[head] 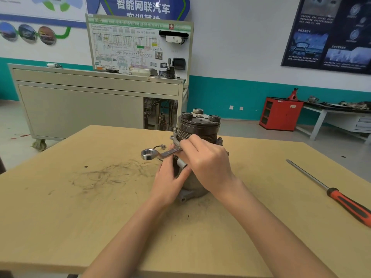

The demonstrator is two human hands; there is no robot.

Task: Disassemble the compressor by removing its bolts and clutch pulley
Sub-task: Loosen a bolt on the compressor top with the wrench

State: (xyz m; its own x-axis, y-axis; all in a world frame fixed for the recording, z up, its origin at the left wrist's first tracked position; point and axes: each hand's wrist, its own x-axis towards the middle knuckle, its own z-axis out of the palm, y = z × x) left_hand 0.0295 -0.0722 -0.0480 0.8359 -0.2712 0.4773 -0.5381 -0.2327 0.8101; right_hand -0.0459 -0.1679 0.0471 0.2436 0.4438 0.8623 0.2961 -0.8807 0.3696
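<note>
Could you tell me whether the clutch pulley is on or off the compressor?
On: the grooved clutch pulley sits atop the upright compressor body.

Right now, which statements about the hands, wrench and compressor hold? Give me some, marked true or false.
1. The right hand holds the wrench. True.
2. The left hand holds the screwdriver. False: it holds the compressor; the screwdriver lies on the table.
3. The pulley is off the compressor. False: it sits on top.
4. The compressor stands upright. True.
</note>
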